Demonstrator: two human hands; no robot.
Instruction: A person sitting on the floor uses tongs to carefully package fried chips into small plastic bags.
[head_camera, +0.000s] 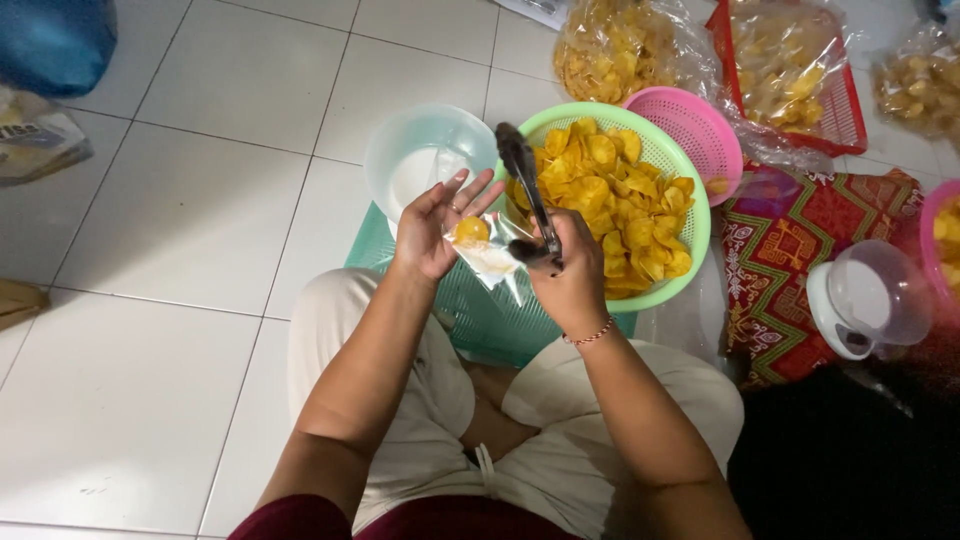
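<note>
The person is sitting cross-legged on the white tiled floor (180, 230), and the left hand (435, 225) is holding up a small clear plastic bag (490, 255), fingers (470, 195) spread open behind it, the palm and thumb steadying its left edge. A few yellow chips (472, 230) are already lying inside that bag, just by the palm. The right hand (568, 270) is gripping a pair of dark tongs (525, 180), its fingers wrapped closed around the handles, and is pinching the bag's right edge too. The tong tips are pointing up and away, over the rim of the green basket (690, 185), which is heaped with more yellow chips. A teal plastic tray (480, 315) is lying under the basket, right in front of the knees. Just behind the left hand a clear plastic bowl (425, 160) is sitting on the floor. A pink basket (690, 135) is tucked against the green one's far side, and a small kitchen scale (865, 300) is standing well off to the right on a patterned red cloth (790, 250).
</note>
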